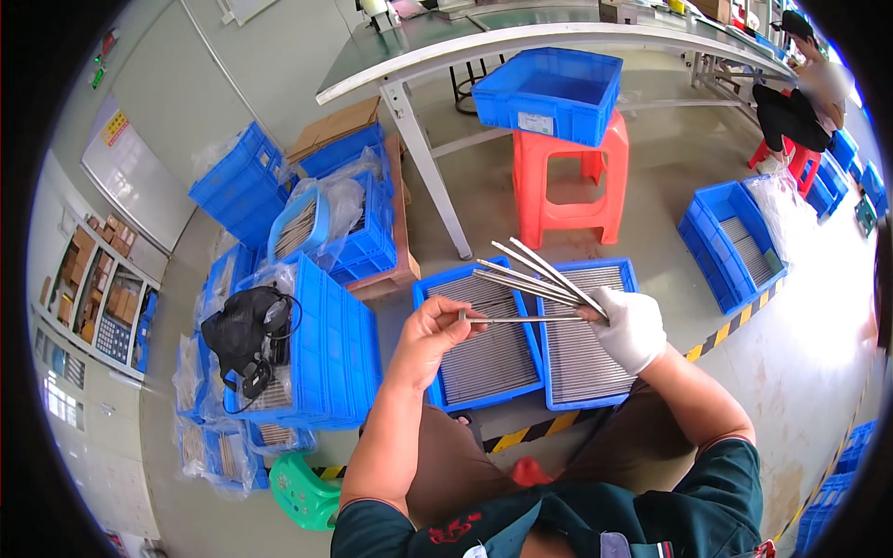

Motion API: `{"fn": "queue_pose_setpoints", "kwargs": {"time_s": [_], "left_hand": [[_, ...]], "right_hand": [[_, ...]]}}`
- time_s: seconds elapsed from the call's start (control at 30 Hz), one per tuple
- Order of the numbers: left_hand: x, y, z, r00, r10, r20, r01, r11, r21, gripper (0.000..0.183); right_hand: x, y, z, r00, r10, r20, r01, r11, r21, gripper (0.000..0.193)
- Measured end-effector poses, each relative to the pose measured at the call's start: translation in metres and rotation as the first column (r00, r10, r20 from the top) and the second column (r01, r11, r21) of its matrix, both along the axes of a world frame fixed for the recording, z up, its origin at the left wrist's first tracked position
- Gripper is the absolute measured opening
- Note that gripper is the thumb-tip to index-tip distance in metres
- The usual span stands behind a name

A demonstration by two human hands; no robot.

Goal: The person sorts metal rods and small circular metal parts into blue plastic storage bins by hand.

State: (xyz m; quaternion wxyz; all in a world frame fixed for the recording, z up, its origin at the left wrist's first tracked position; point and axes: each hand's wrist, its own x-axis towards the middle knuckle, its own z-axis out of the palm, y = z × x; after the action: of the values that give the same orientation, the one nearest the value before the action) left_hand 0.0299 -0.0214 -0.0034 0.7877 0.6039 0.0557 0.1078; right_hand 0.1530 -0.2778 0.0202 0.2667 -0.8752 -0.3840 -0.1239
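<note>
My right hand [629,329], in a white glove, is closed round one end of a small fan of thin metal rods [544,275]. One metal rod [530,320] lies level between both hands. Its left end is pinched by the bare thumb and fingers of my left hand [435,337], while its right end meets my gloved hand. Below them, two blue bins stand side by side on the floor: the left bin [538,363] and the right bin [635,279] both hold rows of similar rods. My hands and the held rods hide parts of both bins.
A blue bin [549,116] rests on a red stool [609,177] ahead, beside a long table [558,33]. Stacked blue crates [344,344] with a black bag [246,330] stand left, near a green stool [302,493]. Another rod bin [716,256] lies right; a person sits far right.
</note>
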Motion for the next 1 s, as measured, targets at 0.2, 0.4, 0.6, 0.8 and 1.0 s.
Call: {"fn": "queue_pose_setpoints", "kwargs": {"time_s": [0.2, 0.4, 0.6, 0.8, 1.0], "left_hand": [[-0.002, 0.03, 0.008, 0.985, 0.16, 0.068, -0.162, 0.986, 0.031, 0.021], [-0.002, 0.015, 0.004, 1.0, 0.017, 0.018, -0.016, 0.999, -0.03, 0.026], [-0.009, 0.018, 0.002, 0.999, -0.035, -0.006, 0.035, 0.999, -0.029, 0.025], [-0.015, 0.019, 0.004, 1.0, -0.023, -0.002, 0.024, 0.998, 0.06, 0.024], [-0.021, 0.02, 0.007, 0.999, -0.039, 0.003, 0.039, 0.995, 0.095, 0.021]], "right_hand": [[0.014, -0.002, -0.013, 0.894, 0.15, -0.422, -0.082, 0.981, 0.174, 0.016], [0.006, 0.009, -0.008, 0.615, 0.202, -0.762, -0.125, 0.979, 0.158, 0.018], [0.006, 0.008, -0.009, 0.7, 0.161, -0.696, -0.168, 0.984, 0.059, 0.026], [0.001, 0.01, -0.004, 0.656, 0.135, -0.742, -0.185, 0.983, 0.015, 0.027], [-0.006, 0.01, -0.002, 0.711, 0.125, -0.692, -0.184, 0.983, -0.011, 0.026]]}}
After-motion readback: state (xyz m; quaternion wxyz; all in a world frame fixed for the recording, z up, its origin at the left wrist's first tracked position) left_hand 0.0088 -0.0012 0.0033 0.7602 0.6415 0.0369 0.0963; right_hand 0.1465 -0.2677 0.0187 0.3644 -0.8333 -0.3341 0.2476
